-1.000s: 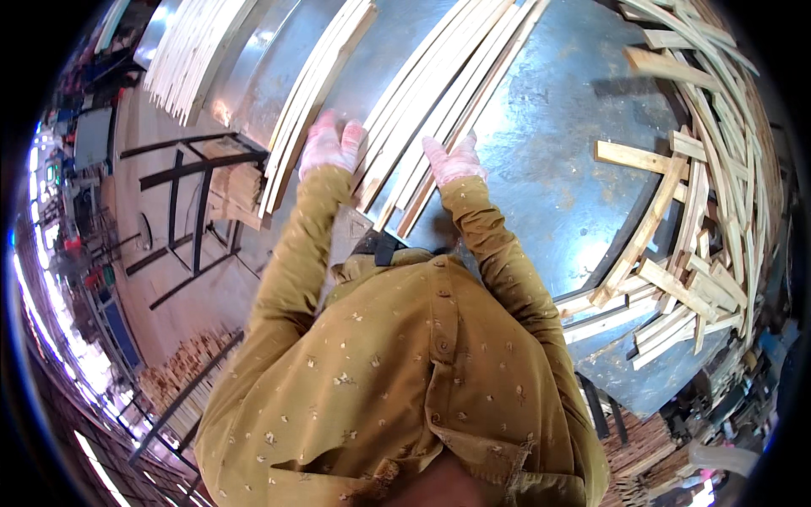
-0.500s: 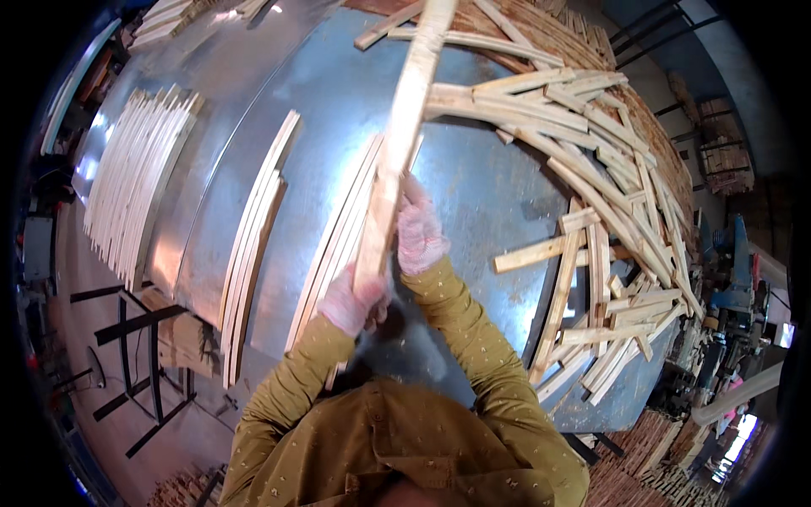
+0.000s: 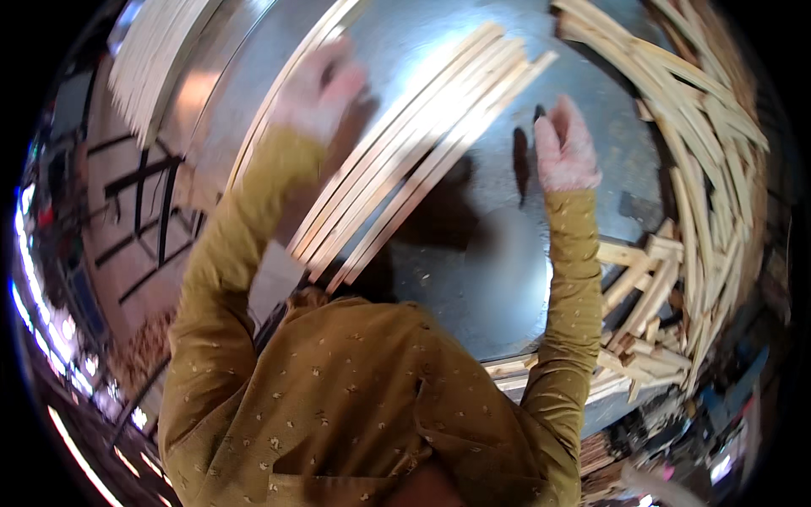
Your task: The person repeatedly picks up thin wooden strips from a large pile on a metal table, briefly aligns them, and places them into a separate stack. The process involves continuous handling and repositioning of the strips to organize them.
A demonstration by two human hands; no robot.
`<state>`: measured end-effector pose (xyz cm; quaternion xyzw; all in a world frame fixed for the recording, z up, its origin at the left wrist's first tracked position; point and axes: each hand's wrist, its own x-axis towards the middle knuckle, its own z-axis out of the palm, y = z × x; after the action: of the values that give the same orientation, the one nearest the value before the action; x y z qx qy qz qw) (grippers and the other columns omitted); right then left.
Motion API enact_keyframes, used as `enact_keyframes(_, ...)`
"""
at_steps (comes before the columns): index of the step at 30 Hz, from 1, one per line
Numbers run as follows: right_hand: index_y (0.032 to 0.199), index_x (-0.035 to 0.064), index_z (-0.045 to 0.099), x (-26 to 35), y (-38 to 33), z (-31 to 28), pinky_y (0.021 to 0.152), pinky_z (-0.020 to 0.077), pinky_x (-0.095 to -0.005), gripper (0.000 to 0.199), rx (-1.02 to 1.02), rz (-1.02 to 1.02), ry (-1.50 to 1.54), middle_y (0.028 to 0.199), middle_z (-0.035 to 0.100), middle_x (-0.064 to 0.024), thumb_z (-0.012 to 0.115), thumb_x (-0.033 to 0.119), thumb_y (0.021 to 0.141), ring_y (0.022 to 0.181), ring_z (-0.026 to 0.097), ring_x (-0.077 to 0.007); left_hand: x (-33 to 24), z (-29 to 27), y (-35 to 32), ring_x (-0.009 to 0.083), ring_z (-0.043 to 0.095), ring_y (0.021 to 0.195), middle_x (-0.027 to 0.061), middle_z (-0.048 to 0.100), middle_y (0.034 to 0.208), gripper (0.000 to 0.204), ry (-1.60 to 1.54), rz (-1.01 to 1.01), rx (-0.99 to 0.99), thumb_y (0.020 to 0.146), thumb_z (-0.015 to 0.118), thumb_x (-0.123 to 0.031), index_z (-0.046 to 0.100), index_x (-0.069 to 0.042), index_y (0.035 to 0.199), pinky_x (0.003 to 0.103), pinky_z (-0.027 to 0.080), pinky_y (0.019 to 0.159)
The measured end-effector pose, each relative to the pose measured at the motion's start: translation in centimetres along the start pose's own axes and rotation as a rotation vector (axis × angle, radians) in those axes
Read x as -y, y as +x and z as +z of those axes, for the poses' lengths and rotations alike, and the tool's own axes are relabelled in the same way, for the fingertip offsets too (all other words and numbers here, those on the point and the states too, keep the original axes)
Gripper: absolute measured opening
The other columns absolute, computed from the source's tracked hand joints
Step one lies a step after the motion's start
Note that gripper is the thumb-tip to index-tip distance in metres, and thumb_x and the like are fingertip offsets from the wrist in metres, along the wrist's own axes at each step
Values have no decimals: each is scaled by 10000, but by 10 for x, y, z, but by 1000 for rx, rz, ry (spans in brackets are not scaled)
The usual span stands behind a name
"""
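My left hand (image 3: 317,91), in a pale glove, is smeared by motion above the narrow wooden strips (image 3: 260,127) on the left; its grip cannot be made out. Fingers pinched together, my right hand (image 3: 568,145) is raised over the metal table (image 3: 604,106) at the right. A small black object (image 3: 539,111) shows at its thumb tip, too small to name. Between my hands, several pale wooden strips (image 3: 414,144) lie side by side, slanting from lower left to upper right. A gap separates some of them at the near end.
A heap of wooden strips (image 3: 705,152) curves along the right side, with shorter pieces (image 3: 642,283) nearer me. At the upper left is a neat row of strips (image 3: 160,63). A black metal frame (image 3: 160,203) stands on the floor at the left.
The long wooden board that both hands held is out of them. My hands have moved apart, left hand leftward and up, right hand rightward. The view has turned.
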<state>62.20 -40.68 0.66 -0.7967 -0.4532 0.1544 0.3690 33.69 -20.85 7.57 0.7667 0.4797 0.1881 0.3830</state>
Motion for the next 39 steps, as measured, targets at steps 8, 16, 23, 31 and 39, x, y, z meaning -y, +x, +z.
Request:
enact_keyframes(8,1462,85,457,-6,146,56,1137,342,-424,839,140,-162,-634,1431,530,-186,439,706,899,1332,490,-359,140,-10,-303,179,554,786,60,611,876,754,-389,-1302,-549,883,544,-698,546,-84,1321,315,466,705)
enact_keyframes(16,1504,137,408,21,141,79,1143,307,-457,901,170,38,-873,1366,603,-136,410,766,859,1330,482,-390,63,16,-246,281,598,1091,162,630,1235,897,-704,-1425,-585,863,513,-760,569,14,1312,414,482,932)
enact_keyframes(23,1402,0,442,39,122,31,950,479,-382,658,125,59,-69,1073,680,-111,680,359,904,1024,637,-244,60,-11,-270,302,574,1129,140,588,1299,851,-958,-1458,-493,884,493,-747,534,-30,1340,455,458,979)
enact_keyframes(31,1089,0,609,123,-68,-21,844,600,-380,219,-286,-216,-101,1014,594,-161,572,183,974,918,668,-295,-38,-82,-181,265,601,1034,147,578,1173,606,-1349,121,-635,908,612,-211,340,-49,1424,403,531,891)
enact_keyframes(39,1403,27,472,48,-219,55,837,537,-306,523,-395,583,967,1173,580,-67,675,135,933,957,579,-144,-28,-101,-88,331,643,1025,146,675,1071,471,112,-336,183,870,725,-405,651,-31,1147,425,521,900)
